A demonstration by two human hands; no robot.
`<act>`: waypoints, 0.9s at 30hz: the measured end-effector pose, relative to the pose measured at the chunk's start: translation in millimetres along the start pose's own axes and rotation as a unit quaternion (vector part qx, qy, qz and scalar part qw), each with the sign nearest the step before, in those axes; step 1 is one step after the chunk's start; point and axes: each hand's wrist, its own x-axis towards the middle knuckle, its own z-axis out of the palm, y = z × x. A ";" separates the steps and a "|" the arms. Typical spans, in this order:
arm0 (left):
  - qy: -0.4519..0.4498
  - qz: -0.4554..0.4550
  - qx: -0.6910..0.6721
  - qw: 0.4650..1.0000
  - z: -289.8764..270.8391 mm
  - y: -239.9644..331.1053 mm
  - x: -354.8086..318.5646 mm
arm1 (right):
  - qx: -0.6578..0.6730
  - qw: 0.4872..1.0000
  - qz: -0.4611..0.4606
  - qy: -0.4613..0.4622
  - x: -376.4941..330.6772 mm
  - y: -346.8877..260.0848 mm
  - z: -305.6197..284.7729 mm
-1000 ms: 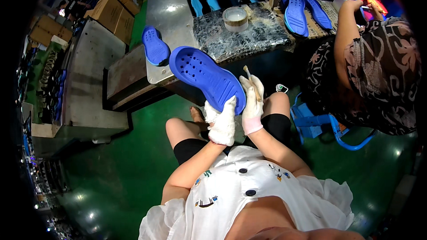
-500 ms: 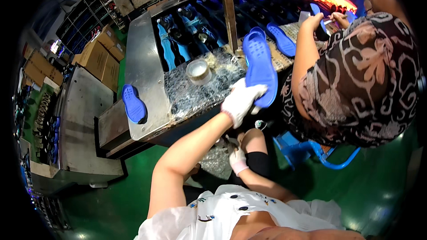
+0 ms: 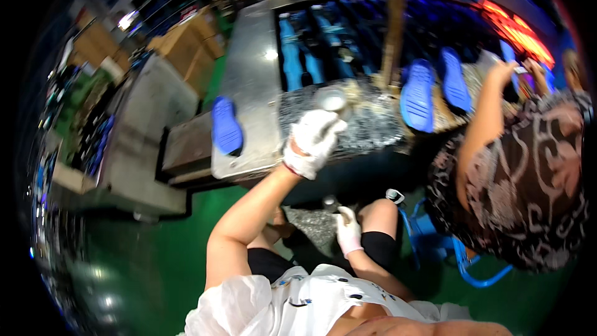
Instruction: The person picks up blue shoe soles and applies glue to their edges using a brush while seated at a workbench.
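Note:
My left hand (image 3: 314, 140), in a white glove, is raised over the front of the bench, beside a round pale container (image 3: 331, 99). Its fingers are loosely bent and slightly blurred, with nothing visible in them. To its right a blue shoe sole (image 3: 416, 96) lies on the bench's cardboard-covered edge, beside another blue sole (image 3: 456, 81). A third blue sole (image 3: 227, 126) rests on the metal surface at the left. Low between my knees, my gloved right hand (image 3: 348, 230) is closed around a small dark object with a round grey end (image 3: 329, 202), too blurred to name.
Black and blue shoe parts (image 3: 311, 43) lie in rows on the dark bed behind a metal post (image 3: 392, 31). A co-worker (image 3: 522, 174) sits at the right on a blue chair (image 3: 429, 236), holding a blue sole (image 3: 510, 56). Cardboard boxes (image 3: 186, 46) stand at the back left.
My left hand has let go of the blue sole, which now lies on the bench, and has moved left of it. The whole view has swung left. My right hand stays low.

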 end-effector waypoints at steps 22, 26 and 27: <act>0.196 -0.681 0.081 0.701 -217.5 -76.9 -142.8 | 0.003 0.998 0.017 -0.065 -12.3 -33.9 -7.3; 0.362 -0.629 -0.112 0.679 -213.7 -33.5 -140.9 | 0.007 0.999 -0.030 -0.030 -14.3 -45.1 -8.5; 0.365 -0.602 -0.152 0.694 -210.0 -13.5 -134.7 | 0.003 0.999 -0.033 -0.024 -17.6 -57.3 -7.3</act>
